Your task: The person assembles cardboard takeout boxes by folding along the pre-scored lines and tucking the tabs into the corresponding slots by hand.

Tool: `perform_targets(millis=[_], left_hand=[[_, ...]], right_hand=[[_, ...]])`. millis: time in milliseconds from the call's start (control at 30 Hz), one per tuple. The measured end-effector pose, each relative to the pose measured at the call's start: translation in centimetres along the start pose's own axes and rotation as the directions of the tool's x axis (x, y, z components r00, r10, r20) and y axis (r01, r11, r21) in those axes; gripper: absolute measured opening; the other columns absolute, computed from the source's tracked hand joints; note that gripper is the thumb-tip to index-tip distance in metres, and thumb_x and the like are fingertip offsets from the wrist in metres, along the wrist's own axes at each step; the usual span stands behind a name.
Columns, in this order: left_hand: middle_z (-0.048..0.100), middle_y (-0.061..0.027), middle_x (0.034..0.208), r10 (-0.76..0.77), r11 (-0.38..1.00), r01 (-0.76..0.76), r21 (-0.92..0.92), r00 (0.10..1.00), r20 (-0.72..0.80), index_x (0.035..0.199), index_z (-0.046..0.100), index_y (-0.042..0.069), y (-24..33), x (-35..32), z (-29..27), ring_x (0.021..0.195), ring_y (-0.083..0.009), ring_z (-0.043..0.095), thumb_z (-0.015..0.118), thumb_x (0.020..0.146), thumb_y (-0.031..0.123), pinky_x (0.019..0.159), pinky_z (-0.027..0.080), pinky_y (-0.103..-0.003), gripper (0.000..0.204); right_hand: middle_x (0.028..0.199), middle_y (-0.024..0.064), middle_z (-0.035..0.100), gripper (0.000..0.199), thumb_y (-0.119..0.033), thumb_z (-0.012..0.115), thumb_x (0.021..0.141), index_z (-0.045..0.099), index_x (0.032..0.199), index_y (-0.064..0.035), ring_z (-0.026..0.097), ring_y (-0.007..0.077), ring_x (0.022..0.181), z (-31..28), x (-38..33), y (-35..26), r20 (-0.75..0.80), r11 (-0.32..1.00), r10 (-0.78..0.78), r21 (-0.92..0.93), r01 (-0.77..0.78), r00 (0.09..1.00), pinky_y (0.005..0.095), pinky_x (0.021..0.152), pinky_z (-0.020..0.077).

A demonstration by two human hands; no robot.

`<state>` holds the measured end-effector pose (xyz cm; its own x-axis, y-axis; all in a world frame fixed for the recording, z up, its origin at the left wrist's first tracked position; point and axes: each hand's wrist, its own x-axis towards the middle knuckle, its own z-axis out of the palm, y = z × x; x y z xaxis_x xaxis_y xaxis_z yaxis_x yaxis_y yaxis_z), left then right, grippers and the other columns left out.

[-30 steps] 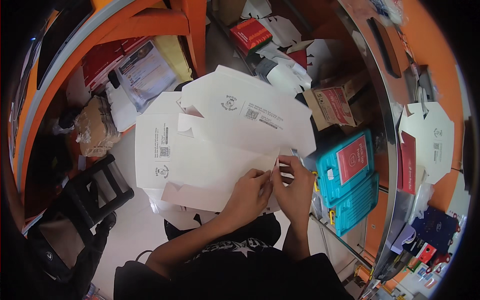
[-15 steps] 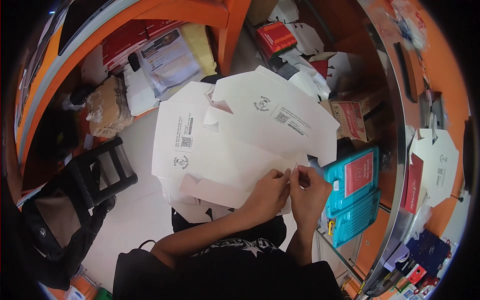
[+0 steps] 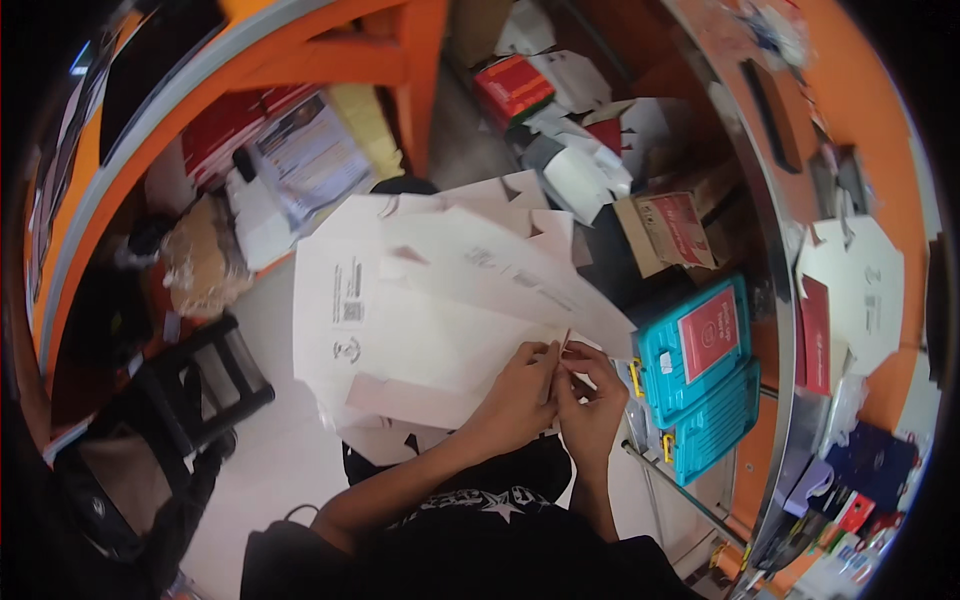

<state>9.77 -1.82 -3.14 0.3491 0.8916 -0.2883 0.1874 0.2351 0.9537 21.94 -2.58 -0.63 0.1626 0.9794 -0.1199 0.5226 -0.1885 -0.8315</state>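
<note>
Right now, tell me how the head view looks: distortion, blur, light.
Head view: strong fisheye, the orange counter edge bows and black corners ring the picture; soft overall, print on the white flat cardboard sheet is unreadable; light is even, without harsh glare; left hand and right hand are slightly blurred.

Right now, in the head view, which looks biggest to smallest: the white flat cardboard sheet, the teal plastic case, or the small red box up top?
1. White flat cardboard sheet
2. Teal plastic case
3. Small red box, though it lies farther from the camera, so its true size is unsure.
</note>
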Motion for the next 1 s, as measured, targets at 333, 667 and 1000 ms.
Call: perform_targets(millis=[333,667,1000], left_hand=[[0.060,-0.0081,0.115,0.117,0.782,-0.135,-0.609,0.991,-0.070,0.122,0.059,-0.001,5.5,-0.6,-3.8,0.098,-0.0155,0.059,0.063,0.091,0.000,0.083,0.050,-0.031,0.031],[0.059,-0.0109,0.066,0.792,0.611,-0.749,0.258,0.567,-0.228,0.082,0.061,-0.004,28.3,7.3,3.3,0.053,-0.0131,0.053,0.058,0.091,0.000,0.046,0.038,-0.034,0.010],[0.065,-0.0259,0.101,0.736,0.206,-0.835,0.510,0.476,0.482,0.091,0.068,-0.003,34.4,18.2,24.6,0.098,-0.0412,0.065,0.060,0.083,0.002,0.083,0.056,-0.047,0.013]], right_hand=[[0.114,0.0128,0.059,0.017,-0.001,0.068,0.086,0.057,0.099,-0.0011,0.064,0.0192,0.100,-5.3,2.2,-4.5,0.079,0.876,-0.257,0.439,0.198,0.963,0.0334,0.091,0.0504],[0.120,0.0175,0.063,0.029,-0.017,0.064,0.092,0.060,0.113,0.0030,0.061,0.0243,0.108,-26.5,4.1,-1.8,-0.873,0.888,-0.367,-0.224,0.402,0.322,0.0362,0.093,0.0498],[0.124,0.0193,0.063,0.044,-0.026,0.052,0.101,0.054,0.131,0.0067,0.060,0.0228,0.111,-34.5,8.8,9.0,-0.803,0.951,0.018,0.198,0.239,0.595,0.0315,0.097,0.0449]])
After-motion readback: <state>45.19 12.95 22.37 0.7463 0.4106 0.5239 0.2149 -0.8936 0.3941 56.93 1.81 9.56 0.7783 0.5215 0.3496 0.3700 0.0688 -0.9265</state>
